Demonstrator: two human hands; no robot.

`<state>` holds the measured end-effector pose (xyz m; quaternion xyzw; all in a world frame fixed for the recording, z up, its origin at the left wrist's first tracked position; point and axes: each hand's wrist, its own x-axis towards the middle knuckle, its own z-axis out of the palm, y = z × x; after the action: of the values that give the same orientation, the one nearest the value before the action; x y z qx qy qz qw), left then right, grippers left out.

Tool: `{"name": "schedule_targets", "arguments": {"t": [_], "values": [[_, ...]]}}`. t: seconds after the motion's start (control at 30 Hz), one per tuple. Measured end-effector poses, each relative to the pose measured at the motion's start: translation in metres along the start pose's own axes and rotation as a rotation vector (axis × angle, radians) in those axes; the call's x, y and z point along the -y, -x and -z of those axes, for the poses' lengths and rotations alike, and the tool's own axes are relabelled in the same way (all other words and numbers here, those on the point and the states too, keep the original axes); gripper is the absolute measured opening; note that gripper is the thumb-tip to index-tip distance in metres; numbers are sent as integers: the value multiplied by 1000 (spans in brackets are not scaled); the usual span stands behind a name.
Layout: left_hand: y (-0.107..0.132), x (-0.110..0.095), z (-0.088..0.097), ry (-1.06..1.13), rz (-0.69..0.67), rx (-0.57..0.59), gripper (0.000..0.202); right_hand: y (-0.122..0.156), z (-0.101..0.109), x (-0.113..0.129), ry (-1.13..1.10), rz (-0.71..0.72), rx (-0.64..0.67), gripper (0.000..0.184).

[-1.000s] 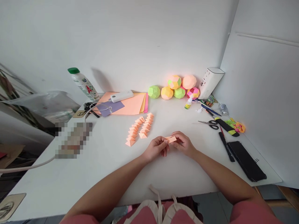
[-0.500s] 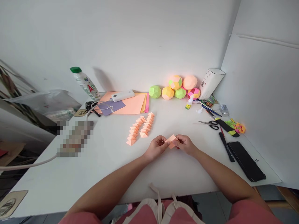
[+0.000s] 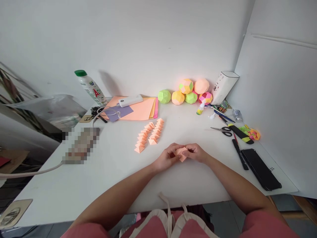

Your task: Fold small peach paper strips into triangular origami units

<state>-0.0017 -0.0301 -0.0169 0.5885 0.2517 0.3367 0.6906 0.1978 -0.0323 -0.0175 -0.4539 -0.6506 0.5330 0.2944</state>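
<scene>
A small piece of peach paper (image 3: 182, 154) is held between my two hands above the near middle of the table. My left hand (image 3: 168, 158) grips its left side, thumb in front and fingers behind. My right hand (image 3: 196, 152) pinches the right side, its thumb lying over the paper. The fingers cover part of the folds. Just beyond and to the left stand two rows of folded peach paper pieces, a left row (image 3: 142, 138) and a right row (image 3: 156, 132), each made of several units set close together.
Paper balls (image 3: 177, 98) sit against the wall beside a glue bottle (image 3: 200, 108). Scissors (image 3: 224, 131), a utility knife (image 3: 240, 134) and a phone (image 3: 261, 169) lie at right. Coloured sheets (image 3: 141, 112) with a power bank (image 3: 130, 100) and a white bottle (image 3: 91, 89) stand back left.
My left fingers have moved up and over toward the right hand, across the paper's upper edge. The paper has tilted, with its lower corner slightly nearer me.
</scene>
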Motion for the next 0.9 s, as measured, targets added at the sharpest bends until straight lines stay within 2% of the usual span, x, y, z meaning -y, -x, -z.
{"name": "schedule_targets", "arguments": {"t": [0.17,0.37,0.53,0.77,0.9], "values": [[-1,4,2,-8,7,-18,35,0,0,0,-28,-7,-12,42],[-2,2,1,121,16,-39,34,-1,0,5,-32,114,2,27],[-3,-1,1,189,47,-71,34,-3,0,4,-43,151,-29,21],[-4,-6,-3,14,96,-129,33,-2,-2,-2,-51,157,-126,20],[-2,-10,-4,-71,106,-136,32,-2,-3,-2,-115,100,-174,22]]}}
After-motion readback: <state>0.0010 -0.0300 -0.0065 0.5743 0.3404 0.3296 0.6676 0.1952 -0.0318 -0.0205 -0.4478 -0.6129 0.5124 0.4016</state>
